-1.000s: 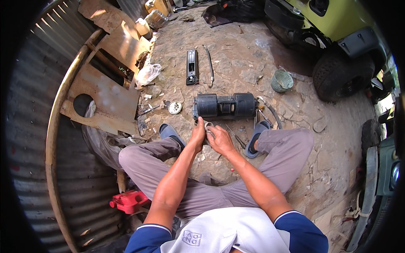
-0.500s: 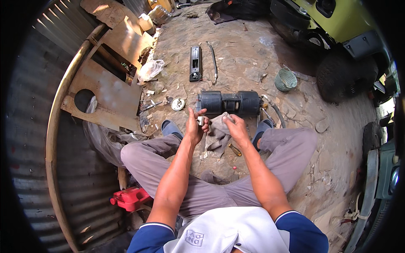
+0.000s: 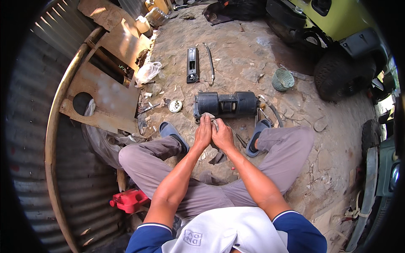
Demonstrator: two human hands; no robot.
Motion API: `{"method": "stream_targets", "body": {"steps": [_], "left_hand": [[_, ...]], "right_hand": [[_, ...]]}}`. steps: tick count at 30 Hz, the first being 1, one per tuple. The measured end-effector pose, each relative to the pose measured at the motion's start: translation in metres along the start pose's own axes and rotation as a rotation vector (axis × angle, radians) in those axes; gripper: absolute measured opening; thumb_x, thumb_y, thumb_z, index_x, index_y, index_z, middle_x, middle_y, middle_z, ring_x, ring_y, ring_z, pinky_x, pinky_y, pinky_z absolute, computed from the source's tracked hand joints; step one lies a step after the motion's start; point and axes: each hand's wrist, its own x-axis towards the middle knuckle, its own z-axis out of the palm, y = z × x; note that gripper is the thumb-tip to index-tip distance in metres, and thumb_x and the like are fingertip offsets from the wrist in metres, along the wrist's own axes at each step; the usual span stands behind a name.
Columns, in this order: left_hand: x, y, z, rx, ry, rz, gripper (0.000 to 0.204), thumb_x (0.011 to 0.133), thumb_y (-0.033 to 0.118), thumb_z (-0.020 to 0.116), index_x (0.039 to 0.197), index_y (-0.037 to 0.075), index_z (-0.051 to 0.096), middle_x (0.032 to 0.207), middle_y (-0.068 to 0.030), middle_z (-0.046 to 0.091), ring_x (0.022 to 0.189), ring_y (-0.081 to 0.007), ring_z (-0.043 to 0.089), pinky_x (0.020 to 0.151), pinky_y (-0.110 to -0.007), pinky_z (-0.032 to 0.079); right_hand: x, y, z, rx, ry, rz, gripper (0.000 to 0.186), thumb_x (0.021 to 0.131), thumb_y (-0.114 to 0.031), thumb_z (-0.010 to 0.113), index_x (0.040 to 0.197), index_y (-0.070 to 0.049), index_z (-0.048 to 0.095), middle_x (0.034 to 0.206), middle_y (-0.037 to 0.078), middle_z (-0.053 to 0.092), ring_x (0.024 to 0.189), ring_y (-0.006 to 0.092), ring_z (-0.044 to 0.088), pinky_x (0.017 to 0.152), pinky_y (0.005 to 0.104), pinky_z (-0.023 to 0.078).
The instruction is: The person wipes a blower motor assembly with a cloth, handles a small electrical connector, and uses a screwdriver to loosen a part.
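Observation:
My left hand (image 3: 203,135) and my right hand (image 3: 222,135) are pressed together between my knees, both closed around a greyish rag (image 3: 209,115); any small part inside it is hidden. Just beyond them lies a black twin-drum blower unit (image 3: 225,104), with a hose (image 3: 275,110) at its right end. To its left are a round tin of small pieces (image 3: 175,106) and some tools (image 3: 148,107). Farther off, a long black panel (image 3: 193,65) lies beside a short black hose (image 3: 209,63).
Rusty sheets (image 3: 107,99), a wooden pole (image 3: 52,143) and corrugated metal line the left, with a red jerrycan (image 3: 130,200). A green bucket (image 3: 282,78) stands ahead right. Vehicle tyre (image 3: 339,78) and bodywork are at the right. My bent legs flank the hands.
Half a second ago my hands were apart, the left with a small metal piece, the right with the rag spread out. They have come back together, bunching the rag and covering the piece.

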Motion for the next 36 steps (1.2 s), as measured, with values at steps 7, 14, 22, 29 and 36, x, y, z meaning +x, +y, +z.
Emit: {"method": "stream_targets", "body": {"steps": [7, 14, 22, 29, 36], "left_hand": [[-0.01, 0.022, -0.008, -0.037, -0.109, -0.04, 0.07, 0.104, 0.056, 0.02, 0.148, 0.003, 0.03, 0.14, -0.0285, 0.048, 0.131, -0.0423, 0.046, 0.107, -0.043, 0.036], [-0.009, 0.005, 0.0, 0.013, -0.049, 0.062, 0.068, 0.104, 0.056, 0.022, 0.146, 0.004, 0.036, 0.119, -0.0287, 0.06, 0.114, -0.0445, 0.056, 0.097, -0.047, 0.041], [-0.002, 0.025, -0.008, -0.523, -0.171, -0.08, 0.074, 0.098, 0.068, 0.025, 0.138, 0.007, 0.04, 0.076, -0.0143, 0.064, 0.06, -0.0299, 0.055, 0.054, -0.041, 0.04], [0.02, -0.004, -0.05, -1.298, -0.178, -0.297, 0.089, 0.097, 0.073, 0.015, 0.119, -0.003, 0.055, 0.097, -0.0226, 0.069, 0.071, -0.0266, 0.063, 0.067, -0.035, 0.051], [-0.007, 0.019, 0.007, -0.963, -0.079, -0.303, 0.076, 0.094, 0.072, 0.041, 0.113, 0.002, 0.062, 0.101, -0.0065, 0.062, 0.09, -0.0155, 0.057, 0.081, -0.032, 0.047]], "right_hand": [[0.016, 0.015, -0.025, 0.252, -0.143, 0.072, 0.036, 0.089, -0.03, 0.066, 0.106, 0.001, 0.063, 0.097, 0.026, 0.068, 0.096, 0.045, 0.065, 0.081, 0.0467, 0.05], [-0.006, 0.015, -0.013, 0.066, -0.195, 0.016, 0.029, 0.096, -0.024, 0.054, 0.107, 0.003, 0.053, 0.098, 0.032, 0.064, 0.095, 0.0491, 0.062, 0.079, 0.0503, 0.048], [0.023, 0.058, -0.011, 0.266, 0.159, 0.305, 0.033, 0.097, -0.028, 0.058, 0.092, 0.004, 0.058, 0.09, 0.026, 0.066, 0.085, 0.0341, 0.065, 0.075, 0.0462, 0.048], [0.024, 0.013, -0.045, 0.454, 0.094, 0.096, 0.03, 0.098, -0.027, 0.059, 0.096, 0.002, 0.061, 0.082, 0.01, 0.064, 0.076, 0.0153, 0.056, 0.07, 0.0341, 0.046], [-0.01, -0.005, 0.006, 0.091, 0.058, -0.128, 0.035, 0.098, -0.034, 0.057, 0.116, -0.005, 0.059, 0.104, 0.023, 0.068, 0.101, 0.0433, 0.063, 0.085, 0.047, 0.05]]}}
